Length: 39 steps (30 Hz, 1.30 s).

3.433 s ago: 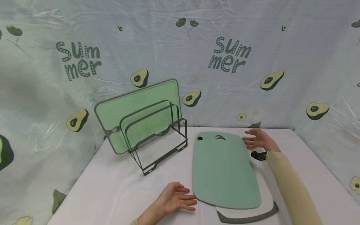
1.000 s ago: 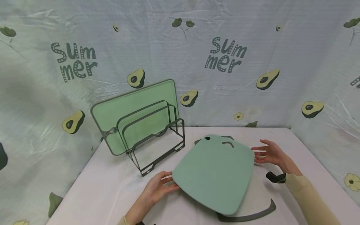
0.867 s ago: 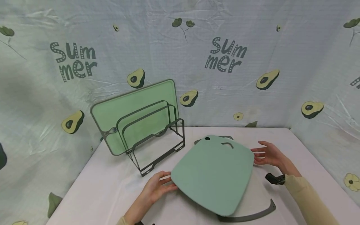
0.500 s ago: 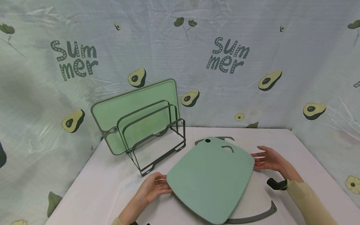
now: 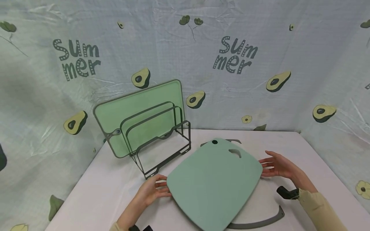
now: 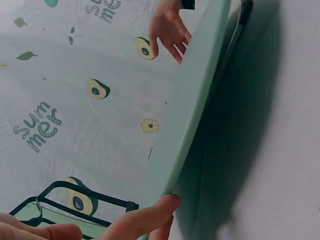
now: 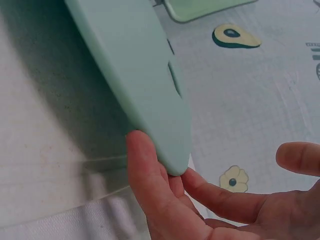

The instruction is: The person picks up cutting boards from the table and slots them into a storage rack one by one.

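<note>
A pale green cutting board [image 5: 214, 183], with a slot handle and a round dark hole near its far end, is raised between my two hands and turned at an angle. My left hand [image 5: 148, 192] supports its left corner on extended fingers [image 6: 150, 217]. At the right corner, my right hand [image 5: 278, 166] has its fingers [image 7: 145, 155] against the edge and underside, the thumb standing off it. A second, white board [image 5: 261, 205] with grey end strips lies on the table, partly covered by the green one. The raised board casts a shadow below.
To the left stands a dark wire rack [image 5: 159, 141] with several bars. A lighter green board [image 5: 138, 115] with a grey rim stands upright in its back slot. A printed cloth [image 5: 185, 51] hangs behind the white table [image 5: 98, 205].
The green board has been lifted off the white board, turned clockwise and shifted left. Both hands are now at its corners; the left hand has moved left and up, the right hand nearer the viewer.
</note>
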### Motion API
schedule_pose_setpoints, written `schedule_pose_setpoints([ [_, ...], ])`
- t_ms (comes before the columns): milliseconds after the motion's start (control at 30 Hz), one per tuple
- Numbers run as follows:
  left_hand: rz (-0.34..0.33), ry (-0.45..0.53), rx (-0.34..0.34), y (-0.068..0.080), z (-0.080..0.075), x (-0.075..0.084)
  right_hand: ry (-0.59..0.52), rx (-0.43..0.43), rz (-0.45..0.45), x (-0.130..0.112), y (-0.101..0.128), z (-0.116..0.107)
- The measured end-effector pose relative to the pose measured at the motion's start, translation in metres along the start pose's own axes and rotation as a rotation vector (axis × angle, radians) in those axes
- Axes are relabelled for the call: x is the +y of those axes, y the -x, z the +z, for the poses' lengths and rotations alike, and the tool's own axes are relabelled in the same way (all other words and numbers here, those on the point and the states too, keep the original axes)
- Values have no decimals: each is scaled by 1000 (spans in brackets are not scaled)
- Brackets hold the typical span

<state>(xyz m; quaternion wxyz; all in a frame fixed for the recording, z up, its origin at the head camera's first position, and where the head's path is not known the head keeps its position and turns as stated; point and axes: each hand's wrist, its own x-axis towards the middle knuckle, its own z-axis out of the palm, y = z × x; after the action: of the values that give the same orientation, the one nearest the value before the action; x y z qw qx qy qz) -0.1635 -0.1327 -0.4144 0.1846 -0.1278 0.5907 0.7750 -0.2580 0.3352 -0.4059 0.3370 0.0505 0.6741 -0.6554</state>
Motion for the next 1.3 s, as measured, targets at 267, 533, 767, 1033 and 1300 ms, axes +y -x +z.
schedule_pose_setpoints([
  [267,62,-36,29,-5,-3,14,79,-4,-60,0,7,8],
  [533,120,-94,49,1,-3,26,96,7,-86,3,16,14],
  [767,203,-133,53,13,6,40,107,4,-123,2,20,17],
  [1033,237,-156,28,24,8,55,94,30,-142,-1,22,24],
  [1300,245,-142,-4,32,6,62,95,71,-154,-3,25,32],
])
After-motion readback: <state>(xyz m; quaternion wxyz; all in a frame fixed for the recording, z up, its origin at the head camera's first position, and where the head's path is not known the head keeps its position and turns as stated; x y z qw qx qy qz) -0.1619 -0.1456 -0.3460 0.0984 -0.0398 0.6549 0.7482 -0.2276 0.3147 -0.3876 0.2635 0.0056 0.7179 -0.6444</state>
